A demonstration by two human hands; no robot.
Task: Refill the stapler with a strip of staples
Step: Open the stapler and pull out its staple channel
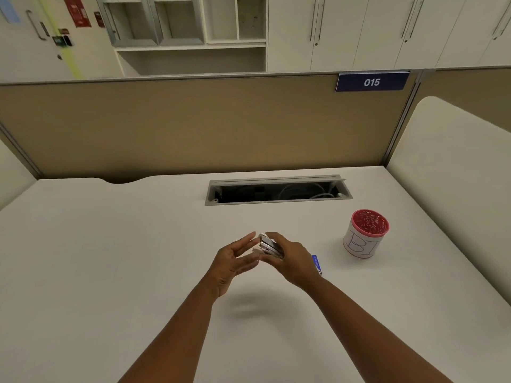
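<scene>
A red perforated metal cup wrapped in white paper marked "B1" (pixel 365 234) stands on the pale desk (pixel 110 258), right of centre. Behind it a grey rectangular cable hatch (pixel 278 190) lies open, cables inside. A navy sign reading "015" (pixel 372 82) hangs on the tan fabric partition (pixel 193 125). White cabinets (pixel 387 29) stand beyond.
</scene>
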